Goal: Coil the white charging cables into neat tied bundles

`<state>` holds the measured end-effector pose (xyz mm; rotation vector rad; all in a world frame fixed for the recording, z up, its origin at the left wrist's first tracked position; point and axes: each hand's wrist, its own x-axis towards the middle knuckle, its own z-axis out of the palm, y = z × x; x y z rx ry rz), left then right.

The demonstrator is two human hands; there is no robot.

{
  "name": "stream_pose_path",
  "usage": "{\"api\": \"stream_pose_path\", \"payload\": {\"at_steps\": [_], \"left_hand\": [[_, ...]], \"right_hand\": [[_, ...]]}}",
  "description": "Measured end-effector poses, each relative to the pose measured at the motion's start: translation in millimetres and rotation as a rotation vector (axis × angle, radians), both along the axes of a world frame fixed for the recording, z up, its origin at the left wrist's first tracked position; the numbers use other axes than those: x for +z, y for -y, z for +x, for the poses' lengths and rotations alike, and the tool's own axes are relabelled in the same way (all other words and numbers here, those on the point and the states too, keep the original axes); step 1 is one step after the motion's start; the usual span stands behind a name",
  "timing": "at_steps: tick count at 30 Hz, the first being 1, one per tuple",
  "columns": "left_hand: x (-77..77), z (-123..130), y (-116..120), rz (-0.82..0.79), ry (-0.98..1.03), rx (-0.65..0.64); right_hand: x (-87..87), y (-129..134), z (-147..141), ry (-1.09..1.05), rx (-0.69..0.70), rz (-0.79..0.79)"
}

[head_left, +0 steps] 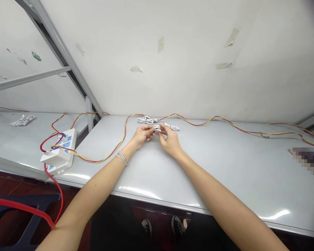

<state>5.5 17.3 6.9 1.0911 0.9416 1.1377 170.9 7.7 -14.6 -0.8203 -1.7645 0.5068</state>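
Note:
Near the middle of the grey tabletop, my left hand and my right hand meet at a small white cable bundle. Fingers of both hands close on it, the left from its left side and the right from the other. Part of the bundle is hidden by my fingers. Just behind my hands lies a coiled white cable bound with a dark tie. Another white cable coil rests right behind my right hand.
A red and yellow twisted wire winds along the table's back edge. At left stand a white power strip with blue sockets and a white adapter. A red cable hangs beside it. Further left lies another white cable bundle.

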Motion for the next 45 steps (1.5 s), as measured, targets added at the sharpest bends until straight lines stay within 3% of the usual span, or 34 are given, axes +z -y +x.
{"api": "stream_pose_path", "payload": {"at_steps": [7,14,18,24,30,34,39,45], "left_hand": [[-3.2,4,-1,0.147,-0.064,0.05],[-4.6,5,-1,0.191,-0.054,0.087],[-4.8,4,-2,0.215,-0.047,0.139],[-7.4,5,-3,0.253,-0.049,0.128],[-7.9,6,-4,0.365,-0.122,0.165],[-10.3,5,-6,0.44,-0.186,0.195],[-12.7,6,-6,0.585,-0.318,0.218],[-0.2,8,3,0.759,-0.516,0.251]], "right_hand": [[1.9,5,-1,-0.188,0.049,-0.284],[6.9,4,-5,-0.441,0.28,-0.486],[5.5,1,-6,-0.458,0.335,-0.555],[2.1,2,-6,-0.296,0.243,-0.633],[6.0,4,-5,-0.143,0.186,-0.603],[10.4,5,-5,-0.166,0.204,-0.631],[18.3,7,-2,-0.265,0.263,-0.831],[22.0,4,2,-0.388,0.252,-0.943]]}}
